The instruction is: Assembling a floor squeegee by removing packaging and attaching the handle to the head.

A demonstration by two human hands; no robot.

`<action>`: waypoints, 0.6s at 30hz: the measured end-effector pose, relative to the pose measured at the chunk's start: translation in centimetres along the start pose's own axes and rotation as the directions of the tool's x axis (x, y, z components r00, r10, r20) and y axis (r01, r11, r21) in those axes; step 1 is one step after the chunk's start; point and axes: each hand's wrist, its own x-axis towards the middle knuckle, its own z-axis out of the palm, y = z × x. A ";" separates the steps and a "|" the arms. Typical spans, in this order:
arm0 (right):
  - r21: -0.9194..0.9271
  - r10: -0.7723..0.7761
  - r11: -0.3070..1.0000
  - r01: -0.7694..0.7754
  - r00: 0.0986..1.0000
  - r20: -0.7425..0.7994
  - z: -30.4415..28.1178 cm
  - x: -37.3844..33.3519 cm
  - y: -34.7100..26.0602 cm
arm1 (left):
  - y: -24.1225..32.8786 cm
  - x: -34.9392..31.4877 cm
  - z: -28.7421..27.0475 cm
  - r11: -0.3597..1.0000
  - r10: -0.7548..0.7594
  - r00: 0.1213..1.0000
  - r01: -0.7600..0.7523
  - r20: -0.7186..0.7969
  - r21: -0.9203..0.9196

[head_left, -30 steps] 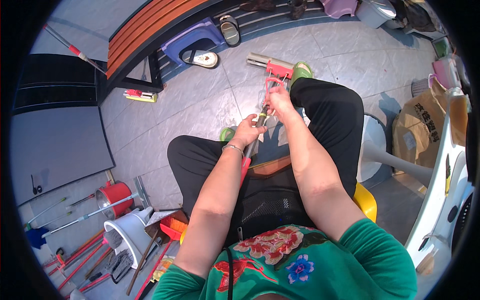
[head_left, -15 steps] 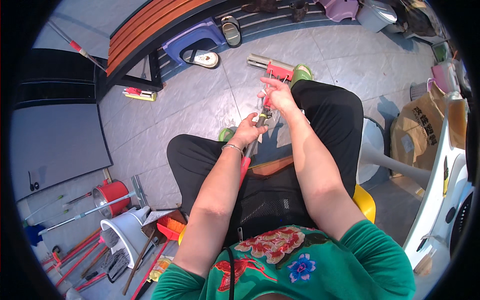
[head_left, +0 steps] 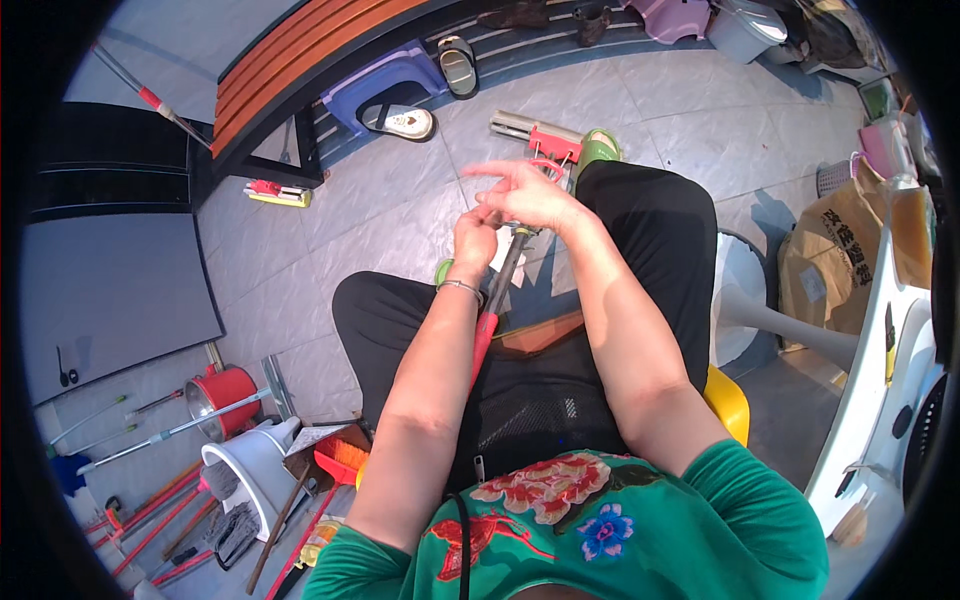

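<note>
A roller sponge mop lies along my lap, its red and silver head on the floor beyond my knees. Its dark grey pole with a red lower sleeve runs back between my legs. Beside the pole, my left hand has its fingers pinched together. My right hand is over the mop's neck, index finger stretched to the left and the other fingers bent in to meet the left fingertips. Whatever they pinch is too small or hidden to make out.
Mops, brooms and a white bucket crowd the lower left, near a red bucket. A slatted bench and a purple stool stand ahead. At right are a brown paper bag and a white table.
My left hand has let go of the mop pole and moved up and left. My right hand has shifted left, so that the fingers of both hands now meet beside the pole.
</note>
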 end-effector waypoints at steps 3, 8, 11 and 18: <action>-0.610 -0.228 0.792 -0.010 0.922 -0.312 -1.2 -0.4 0.3 | -1.0 -0.5 -0.5 0.878 -0.397 0.917 0.365 -0.044 -0.310; -0.348 0.036 0.871 -0.346 0.752 -0.658 -5.3 2.8 7.8 | -3.6 -0.6 -3.0 0.524 -0.723 0.682 0.647 0.113 -0.554; -0.292 0.382 0.711 -0.640 0.700 -0.603 -4.8 3.6 14.0 | -3.9 -0.8 -2.1 0.552 -0.762 0.646 0.682 0.042 -0.480; 0.581 0.749 0.606 -0.543 0.636 -0.187 -1.8 3.1 18.2 | -3.1 -1.8 -2.2 0.568 -0.814 0.579 0.810 0.046 -0.148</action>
